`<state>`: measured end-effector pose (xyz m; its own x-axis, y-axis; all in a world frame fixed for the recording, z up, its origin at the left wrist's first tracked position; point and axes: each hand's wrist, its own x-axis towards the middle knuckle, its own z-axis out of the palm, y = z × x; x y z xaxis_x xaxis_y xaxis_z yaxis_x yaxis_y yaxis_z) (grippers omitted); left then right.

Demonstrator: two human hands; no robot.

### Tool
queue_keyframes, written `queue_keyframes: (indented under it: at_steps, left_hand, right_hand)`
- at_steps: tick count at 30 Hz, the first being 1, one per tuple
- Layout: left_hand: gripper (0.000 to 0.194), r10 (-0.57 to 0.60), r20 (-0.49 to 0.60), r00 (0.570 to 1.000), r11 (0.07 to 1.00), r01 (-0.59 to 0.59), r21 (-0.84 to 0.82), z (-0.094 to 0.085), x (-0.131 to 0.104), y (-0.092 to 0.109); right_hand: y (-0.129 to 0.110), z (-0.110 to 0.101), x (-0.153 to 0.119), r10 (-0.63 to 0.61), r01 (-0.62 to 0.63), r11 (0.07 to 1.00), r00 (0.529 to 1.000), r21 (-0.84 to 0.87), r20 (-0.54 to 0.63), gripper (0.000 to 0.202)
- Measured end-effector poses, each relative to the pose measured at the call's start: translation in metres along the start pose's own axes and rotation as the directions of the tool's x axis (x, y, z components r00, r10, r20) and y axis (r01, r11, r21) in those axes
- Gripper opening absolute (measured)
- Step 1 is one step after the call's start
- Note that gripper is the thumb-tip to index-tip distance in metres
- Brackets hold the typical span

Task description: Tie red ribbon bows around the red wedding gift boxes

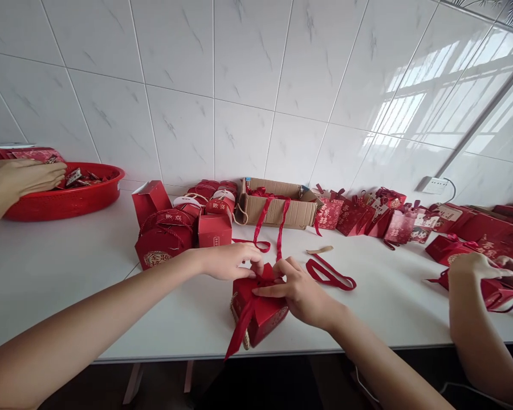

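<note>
A small red gift box with a gold rope handle sits near the table's front edge. Red ribbon crosses its top, and one end hangs over the front left side. My left hand is at the back left of the box top, thumb and fingers closed on the ribbon. From the right, my right hand pinches the ribbon at the top, its index finger lying across the lid. The fingers partly hide where the ribbon crosses.
Behind the box stands a cardboard carton with ribbon trailing out. Finished red boxes stand left of it, red gift bags right. A loose ribbon lies nearby. Other people's hands are at a red basket and a box.
</note>
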<state>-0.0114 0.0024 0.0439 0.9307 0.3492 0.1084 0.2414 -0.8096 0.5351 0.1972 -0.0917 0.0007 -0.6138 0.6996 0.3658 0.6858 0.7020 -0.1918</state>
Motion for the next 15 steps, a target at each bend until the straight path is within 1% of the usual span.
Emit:
queue_keyframes:
  at_steps: [3, 5, 8, 10, 12, 15]
  left_hand:
    - [0.011, -0.048, 0.012, 0.999, 0.999, 0.048, -0.007, 0.0034, -0.0047, 0.0053]
    - [0.013, -0.07, 0.011, 0.997, 0.997, 0.07, 0.012, 0.0049, -0.0069, 0.0069]
    - [0.016, -0.081, -0.014, 0.997, 0.996, 0.081, 0.036, 0.0057, -0.0082, 0.0059]
    - [0.015, -0.076, -0.022, 0.997, 0.997, 0.077, 0.032, 0.0055, -0.0077, 0.0049]
    - [0.009, -0.073, -0.005, 0.997, 0.997, 0.073, 0.037, 0.0051, -0.0062, 0.0053]
    - [0.005, -0.107, 0.066, 0.992, 0.993, 0.103, 0.058, 0.0041, -0.0031, 0.0089]
  right_hand:
    - [-0.0002, 0.0009, -0.0001, 0.017, -0.018, 1.0, 1.0, 0.022, 0.002, 0.05]
    - [-0.0008, 0.0016, -0.0008, 0.028, -0.028, 0.999, 1.0, 0.032, 0.001, 0.049]
    - [-0.0018, 0.002, -0.0016, 0.035, -0.035, 0.999, 0.999, 0.027, -0.004, 0.048]
    - [-0.002, 0.0016, -0.0015, 0.031, -0.031, 0.999, 1.0, 0.017, 0.0, 0.048]
    - [-0.0018, 0.001, -0.001, 0.025, -0.025, 1.0, 1.0, 0.007, 0.006, 0.05]
    - [-0.0013, 0.0005, 0.0, 0.023, -0.023, 1.0, 1.0, -0.021, 0.002, 0.053]
